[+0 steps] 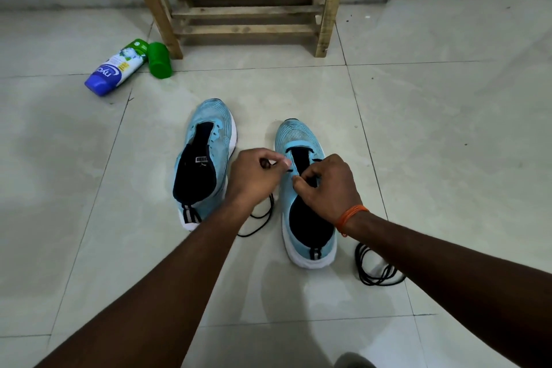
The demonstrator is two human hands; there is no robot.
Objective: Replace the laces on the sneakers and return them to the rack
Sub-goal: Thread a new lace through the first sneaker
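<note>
Both hands over right sneaker (301, 140): left hand (254, 178) pinches black lace (263, 215) end, right hand (327, 188) pinches lace at eyelets. Left sneaker (206, 140) unlaced beside it. Second lace (373, 270) on floor (448, 128).

Light blue left sneaker (209, 116) and right sneaker (295, 136), black linings, white soles. Black laces (373, 275). Orange wristband (349, 215). Blue, white and green bottle (116, 69). Pale brown rack (245, 12). Off-white floor (448, 128) tiles.
</note>
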